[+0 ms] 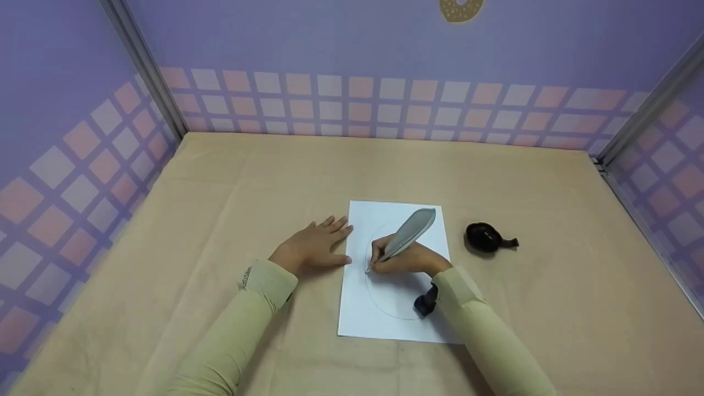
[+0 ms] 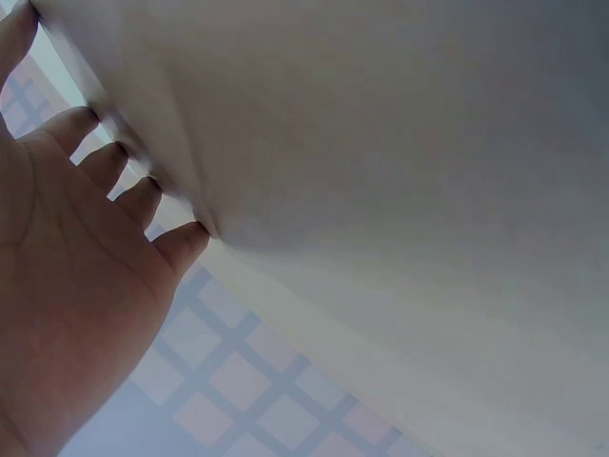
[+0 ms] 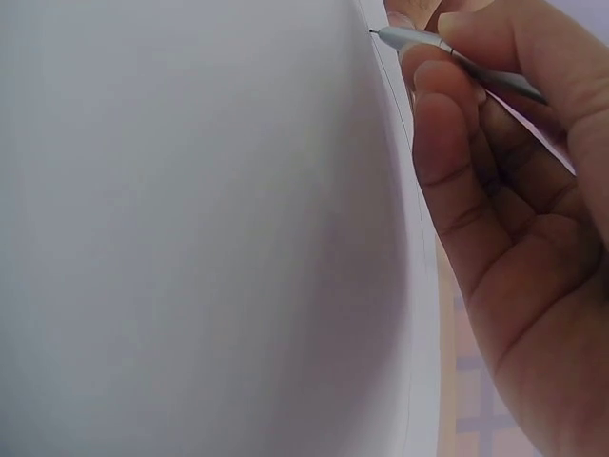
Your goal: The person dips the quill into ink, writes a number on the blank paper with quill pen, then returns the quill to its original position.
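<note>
My right hand [image 1: 400, 257] pinches a grey feather-shaped pen [image 1: 410, 234] between thumb and fingers. In the right wrist view the pen's fine tip [image 3: 372, 31] meets the paper at a thin drawn line. A white sheet of paper [image 1: 355, 324] lies on the table, with a thin curved outline on it. My left hand [image 1: 316, 245] rests palm down beside the sheet, its fingers spread and its fingertips at the paper's left edge. Part of the outline is hidden under the right hand and forearm.
A small black round dish-like object [image 1: 483, 237] with a short stem sits right of the paper. A black wrist device [image 1: 426, 302] hangs under the right cuff. The beige-covered table [image 1: 275, 176] is bounded by purple walls [image 1: 330, 33] with pink and white squares.
</note>
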### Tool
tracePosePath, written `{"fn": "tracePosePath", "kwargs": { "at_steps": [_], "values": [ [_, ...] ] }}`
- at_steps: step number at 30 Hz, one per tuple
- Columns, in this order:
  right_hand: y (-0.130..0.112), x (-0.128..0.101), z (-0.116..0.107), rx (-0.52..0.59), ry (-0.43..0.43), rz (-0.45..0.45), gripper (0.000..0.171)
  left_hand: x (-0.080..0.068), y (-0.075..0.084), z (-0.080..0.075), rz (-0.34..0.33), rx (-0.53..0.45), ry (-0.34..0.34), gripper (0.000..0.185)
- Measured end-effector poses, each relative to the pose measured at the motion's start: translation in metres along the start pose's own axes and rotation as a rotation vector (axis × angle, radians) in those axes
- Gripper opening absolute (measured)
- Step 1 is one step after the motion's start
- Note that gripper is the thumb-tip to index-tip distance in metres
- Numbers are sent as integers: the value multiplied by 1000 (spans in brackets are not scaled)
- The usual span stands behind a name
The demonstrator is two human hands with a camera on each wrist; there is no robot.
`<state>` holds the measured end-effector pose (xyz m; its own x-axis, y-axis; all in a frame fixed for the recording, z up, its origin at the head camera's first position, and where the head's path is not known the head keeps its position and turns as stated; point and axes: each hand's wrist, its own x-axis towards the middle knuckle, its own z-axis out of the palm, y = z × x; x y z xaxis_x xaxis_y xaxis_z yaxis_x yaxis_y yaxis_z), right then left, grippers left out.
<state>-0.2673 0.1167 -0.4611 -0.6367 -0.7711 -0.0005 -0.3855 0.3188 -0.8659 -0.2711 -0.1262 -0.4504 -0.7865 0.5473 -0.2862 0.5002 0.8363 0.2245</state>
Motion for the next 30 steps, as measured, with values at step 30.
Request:
{"fn": "tracePosePath", "kwargs": {
  "at_steps": [30],
  "values": [
    [-4, -6, -5, 41, 54, 28, 4, -2, 0, 0, 10, 7, 15, 79]
  ]
}}
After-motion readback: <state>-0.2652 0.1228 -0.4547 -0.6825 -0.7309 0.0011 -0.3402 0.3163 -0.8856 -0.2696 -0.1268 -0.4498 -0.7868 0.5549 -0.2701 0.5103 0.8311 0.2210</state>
